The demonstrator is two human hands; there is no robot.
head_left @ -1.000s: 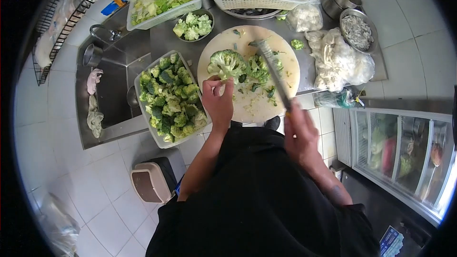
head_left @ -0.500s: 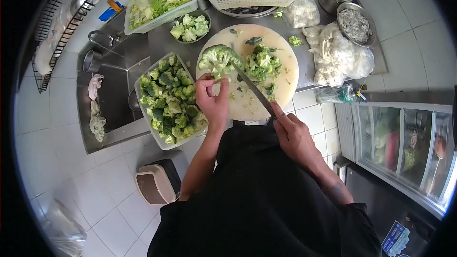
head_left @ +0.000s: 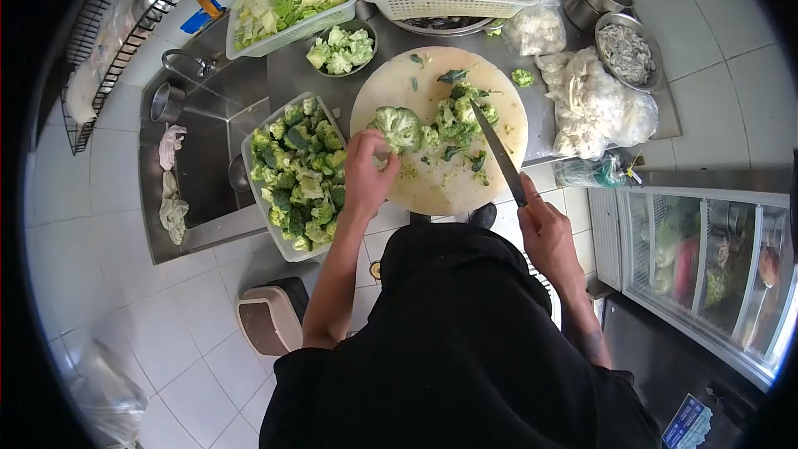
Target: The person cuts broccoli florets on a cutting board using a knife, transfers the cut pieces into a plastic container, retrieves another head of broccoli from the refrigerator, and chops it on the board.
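Note:
My left hand point(head_left: 367, 170) is closed on a broccoli piece point(head_left: 397, 128) at the left part of a round cutting board point(head_left: 432, 189). In my right hand point(head_left: 544, 229) is the handle of a kitchen knife point(head_left: 500, 150). Its blade points up and left, with the tip at a pile of cut broccoli point(head_left: 459, 115) on the board's right half. Small green crumbs and leaves lie scattered over the board. Left of the board stands a white tub point(head_left: 270, 241) full of broccoli florets point(head_left: 303, 175).
Behind the board are a bowl of pale green leaves point(head_left: 341, 51), a tub of chopped lettuce point(head_left: 291, 0) and a white basket point(head_left: 453, 7) with noodles. Plastic bags point(head_left: 594, 100) and a metal bowl point(head_left: 629, 50) are at the right. A sink point(head_left: 199, 150) lies left.
The knife has moved right, away from the broccoli piece in my left hand, to the pile. That piece has turned and now sits lower, and a small bit lies beside it.

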